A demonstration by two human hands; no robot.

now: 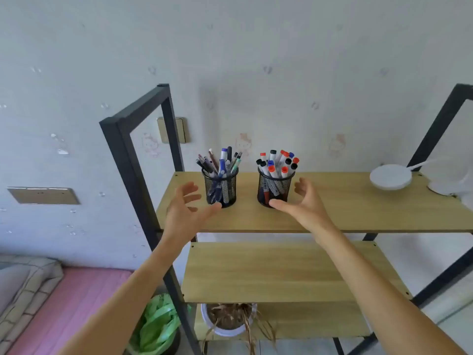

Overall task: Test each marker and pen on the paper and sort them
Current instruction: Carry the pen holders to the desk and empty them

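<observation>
Left hand (188, 210) open, fingers spread, just left of the black mesh pen cup (221, 188), thumb tip at its base, holding nothing. Right hand (302, 201) likewise open, cupped beside the mesh marker cup (274, 189), thumb near its base. Both cups stand upright, apart, on the top wooden shelf (345, 213); pens (222, 161) left, capped whiteboard markers (279, 162) right. White lamp base (390, 178) at far right.

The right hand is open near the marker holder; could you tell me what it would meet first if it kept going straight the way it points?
Most likely the mesh cup of markers: the right hand opens toward its side, thumb near its base, though depth is uncertain.
</observation>
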